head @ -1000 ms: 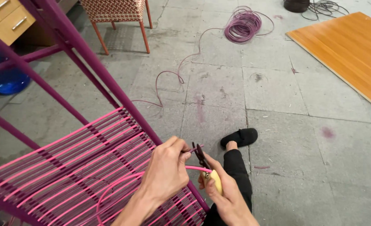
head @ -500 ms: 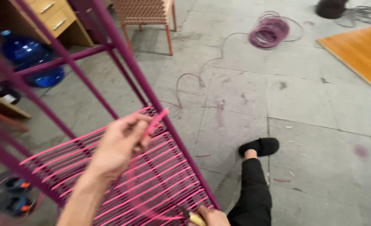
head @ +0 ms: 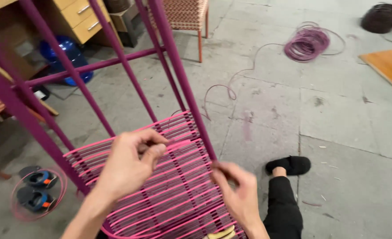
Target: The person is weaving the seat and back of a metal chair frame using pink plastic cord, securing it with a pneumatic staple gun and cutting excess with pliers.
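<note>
Already most of the seat panel [head: 169,194] is carrying rows of pink cord; judging by the loose strand, the weaving is not finished. Left hand [head: 127,166] is pinching the pink cord end [head: 178,144] between thumb and fingers, holding it just above the woven rows beside the purple frame post [head: 182,79]. Right hand [head: 235,190] is curling at the panel's right edge; whether it is gripping anything, cannot tell.

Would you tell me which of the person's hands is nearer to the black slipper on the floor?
Right. The right hand sits at the woven seat's edge, just left of the black slipper. The left hand, pinching a pink cord, is farther left over the seat.
</note>
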